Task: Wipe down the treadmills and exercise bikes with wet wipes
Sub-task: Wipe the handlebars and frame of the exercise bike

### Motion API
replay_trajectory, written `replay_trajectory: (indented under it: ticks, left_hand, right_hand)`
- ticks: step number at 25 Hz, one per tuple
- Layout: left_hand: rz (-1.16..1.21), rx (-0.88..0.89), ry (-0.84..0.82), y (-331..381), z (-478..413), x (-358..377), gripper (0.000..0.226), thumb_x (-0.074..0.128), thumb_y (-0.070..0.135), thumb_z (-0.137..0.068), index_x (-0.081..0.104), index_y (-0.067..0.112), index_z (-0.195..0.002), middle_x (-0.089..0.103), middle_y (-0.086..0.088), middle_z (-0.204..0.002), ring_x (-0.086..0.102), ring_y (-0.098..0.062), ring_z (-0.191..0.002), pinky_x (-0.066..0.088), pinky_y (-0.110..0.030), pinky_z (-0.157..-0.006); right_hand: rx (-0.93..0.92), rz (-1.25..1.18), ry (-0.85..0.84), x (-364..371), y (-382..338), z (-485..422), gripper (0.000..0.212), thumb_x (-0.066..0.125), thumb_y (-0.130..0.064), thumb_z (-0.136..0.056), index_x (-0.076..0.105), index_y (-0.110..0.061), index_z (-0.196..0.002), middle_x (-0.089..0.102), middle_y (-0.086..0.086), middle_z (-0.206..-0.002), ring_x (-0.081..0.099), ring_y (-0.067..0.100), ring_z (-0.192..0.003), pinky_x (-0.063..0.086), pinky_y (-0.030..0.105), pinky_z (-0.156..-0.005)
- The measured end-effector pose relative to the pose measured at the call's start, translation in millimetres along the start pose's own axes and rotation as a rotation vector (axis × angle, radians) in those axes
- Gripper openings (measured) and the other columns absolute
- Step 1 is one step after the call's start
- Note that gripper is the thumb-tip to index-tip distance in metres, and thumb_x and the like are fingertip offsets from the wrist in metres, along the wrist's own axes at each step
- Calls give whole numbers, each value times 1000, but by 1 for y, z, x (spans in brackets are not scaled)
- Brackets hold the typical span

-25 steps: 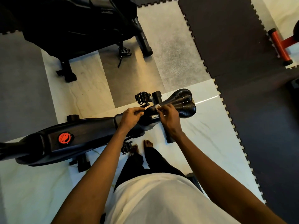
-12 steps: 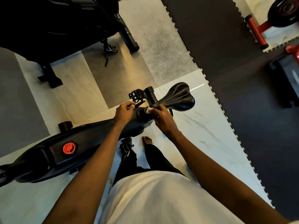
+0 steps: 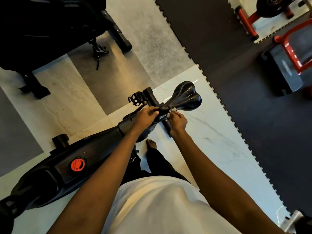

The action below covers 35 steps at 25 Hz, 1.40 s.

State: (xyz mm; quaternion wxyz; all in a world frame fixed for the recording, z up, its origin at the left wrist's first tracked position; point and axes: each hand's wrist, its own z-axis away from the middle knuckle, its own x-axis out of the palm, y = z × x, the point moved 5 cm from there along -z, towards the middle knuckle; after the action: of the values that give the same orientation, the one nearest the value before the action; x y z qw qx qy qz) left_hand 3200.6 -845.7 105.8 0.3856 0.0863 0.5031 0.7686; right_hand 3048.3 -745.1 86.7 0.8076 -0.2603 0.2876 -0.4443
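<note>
A black exercise bike (image 3: 55,168) with a red round badge stretches from the lower left to its black saddle (image 3: 186,97) at centre. My left hand (image 3: 146,116) grips the frame just below the saddle's nose. My right hand (image 3: 177,121) pinches a crumpled white wet wipe (image 3: 172,110) against the underside of the saddle near its post. A pedal (image 3: 135,98) sticks out behind the left hand.
A second black machine (image 3: 50,26) stands at the upper left on light floor tiles. Dark interlocking mats (image 3: 244,115) cover the right side. Red-framed equipment (image 3: 293,46) and a weight plate (image 3: 273,5) sit at the upper right. My bare foot (image 3: 152,144) is beside the bike.
The view has tilted, bringing the red equipment at the upper right into sight. My right hand with the wipe has shifted from the seat post towards the saddle's underside; the left hand keeps its grip.
</note>
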Motion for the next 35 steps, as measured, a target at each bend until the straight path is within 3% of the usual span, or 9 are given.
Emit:
replay_trajectory:
  ticks: [3, 10, 14, 16, 20, 24, 26, 30, 35]
  left_hand:
    - [5, 9, 11, 1, 0, 4, 32, 64, 27, -99, 67, 16, -129, 71, -5, -105, 67, -18, -102, 48, -22, -80]
    - [-118, 56, -1, 6, -8, 20, 48, 63, 34, -99, 57, 14, -142, 68, -11, -126, 61, -26, -121, 50, -36, -97]
    - [-152, 110, 17, 9, -13, 31, 50, 62, 25, -99, 51, 8, -145, 62, -14, -137, 55, -31, -130, 44, -50, -110]
    - [-172, 160, 14, 17, -14, 38, 51, 59, 20, -100, 47, 5, -147, 56, -16, -143, 51, -30, -135, 41, -47, -114]
    - [-221, 187, 3, 27, -19, 47, 52, 56, 22, -102, 44, 5, -149, 52, -17, -147, 47, -30, -138, 39, -43, -115]
    - [-305, 146, 11, 33, -26, 52, 51, 55, 21, -103, 44, 4, -150, 52, -18, -144, 48, -31, -134, 40, -39, -111]
    - [-388, 129, 14, 38, -29, 58, 54, 53, 23, -104, 39, 3, -152, 49, -19, -145, 47, -32, -134, 39, -39, -110]
    - [-600, 72, 0, 50, -41, 79, 63, 43, 39, -106, 28, 3, -155, 43, -23, -146, 43, -38, -133, 36, -51, -106]
    - [-805, -94, 5, 55, -49, 91, 66, 33, 50, -106, 23, 8, -156, 34, -23, -152, 34, -44, -137, 33, -61, -105]
  right_hand:
    - [-268, 131, -33, -24, -33, -6, 13, 74, -6, -86, 70, -6, -99, 73, 14, -100, 71, 30, -97, 60, 45, -88]
    - [-921, 1034, -370, 22, -87, 3, 21, 69, -19, -94, 76, -14, -113, 65, 4, -109, 63, 13, -88, 52, 22, -81]
    - [-865, 1026, -201, 1, -108, -18, 19, 61, -8, -95, 74, -7, -109, 63, 8, -107, 57, 14, -75, 49, 7, -64]
    - [-862, 904, -77, -8, -96, -19, 16, 63, -11, -93, 73, -8, -104, 64, 10, -105, 59, 15, -81, 48, 10, -69]
    - [-824, 651, -80, -17, -48, -10, 6, 68, -14, -91, 69, -14, -97, 61, 1, -99, 65, 15, -88, 47, 13, -77]
    - [-550, 361, 167, -58, -64, -60, 9, 72, -28, -92, 72, -21, -87, 73, -1, -89, 69, 14, -87, 53, 24, -78]
    - [-531, 349, 181, -62, -65, -71, 10, 72, -27, -92, 72, -18, -88, 73, 0, -91, 67, 12, -86, 54, 27, -81]
    - [-750, 420, -21, -42, -46, -53, 7, 69, -16, -91, 69, -11, -96, 66, 5, -98, 64, 16, -90, 53, 24, -80]
    - [-562, 207, 125, -75, -54, -94, 9, 69, -19, -93, 70, -10, -94, 69, 6, -99, 67, 19, -91, 50, 9, -75]
